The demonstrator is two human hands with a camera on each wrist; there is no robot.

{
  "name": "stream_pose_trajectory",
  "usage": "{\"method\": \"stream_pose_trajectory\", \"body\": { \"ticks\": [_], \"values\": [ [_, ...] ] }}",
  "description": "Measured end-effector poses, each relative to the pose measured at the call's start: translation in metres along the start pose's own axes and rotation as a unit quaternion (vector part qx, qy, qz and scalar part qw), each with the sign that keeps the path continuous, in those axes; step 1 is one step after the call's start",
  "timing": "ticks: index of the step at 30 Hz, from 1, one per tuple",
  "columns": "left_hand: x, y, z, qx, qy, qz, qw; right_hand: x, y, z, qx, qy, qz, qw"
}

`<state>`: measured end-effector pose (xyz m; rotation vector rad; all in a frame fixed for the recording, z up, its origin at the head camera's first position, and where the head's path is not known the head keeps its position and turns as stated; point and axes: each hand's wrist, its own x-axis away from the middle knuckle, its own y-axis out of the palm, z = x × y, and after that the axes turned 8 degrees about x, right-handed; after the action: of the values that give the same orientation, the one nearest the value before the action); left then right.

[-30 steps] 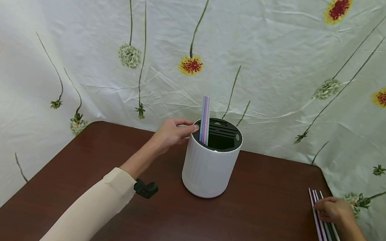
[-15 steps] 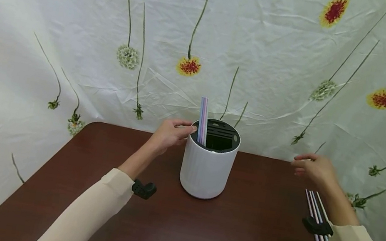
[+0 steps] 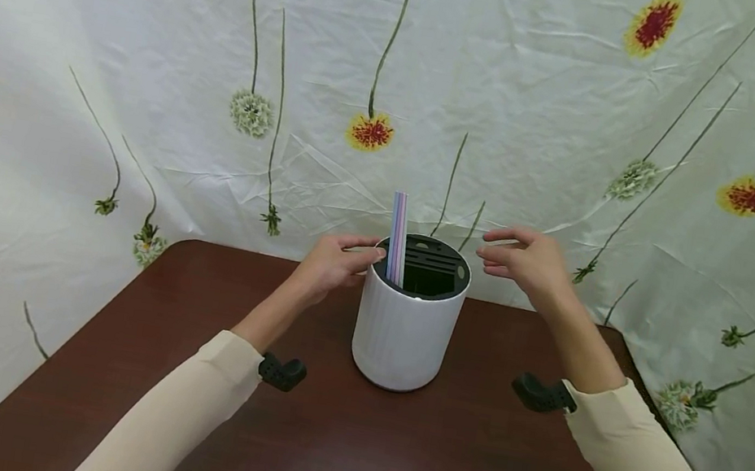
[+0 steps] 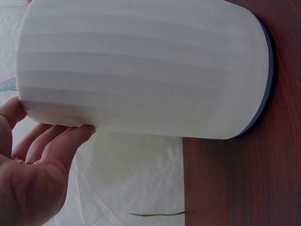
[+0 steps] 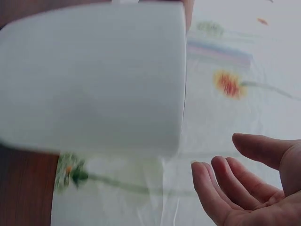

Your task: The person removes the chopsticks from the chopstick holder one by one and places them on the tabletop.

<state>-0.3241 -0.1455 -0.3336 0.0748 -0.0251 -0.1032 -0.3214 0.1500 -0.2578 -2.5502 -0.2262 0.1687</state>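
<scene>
From here I see the left hand point(image 3: 336, 263) gripping the white holder point(image 3: 401, 340) by its rim, the right hand point(image 3: 525, 263) relaxed, released, across a gap, the table point(image 3: 247, 266)'s far edge behind.

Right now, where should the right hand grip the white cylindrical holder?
The white cylindrical holder likely grips best at its upper right wall, from the right: it stands upright, the right hand hovers nearby, and the left hand holds the opposite side.

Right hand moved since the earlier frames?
Yes: in the head view, the right hand has moved left and up, toward the white container, not touching it.
</scene>
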Motion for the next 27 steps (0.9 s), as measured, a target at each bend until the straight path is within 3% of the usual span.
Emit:
{"method": "stream_pose_trajectory", "body": {
  "ticks": [10,19,27],
  "values": [
    [0.000,0.000,0.000,-0.005,-0.002,-0.001,1.0000,-0.012,0.055,-0.026,-0.077,-0.020,-0.035,0.9962],
    [0.000,-0.001,0.001,-0.007,-0.001,-0.007,1.0000,-0.020,0.083,-0.031,-0.127,-0.019,-0.037,0.9910],
    [-0.001,-0.001,0.000,-0.011,0.000,-0.006,0.9999,-0.024,0.089,-0.028,-0.090,-0.034,-0.023,0.9951]
  ]
}}
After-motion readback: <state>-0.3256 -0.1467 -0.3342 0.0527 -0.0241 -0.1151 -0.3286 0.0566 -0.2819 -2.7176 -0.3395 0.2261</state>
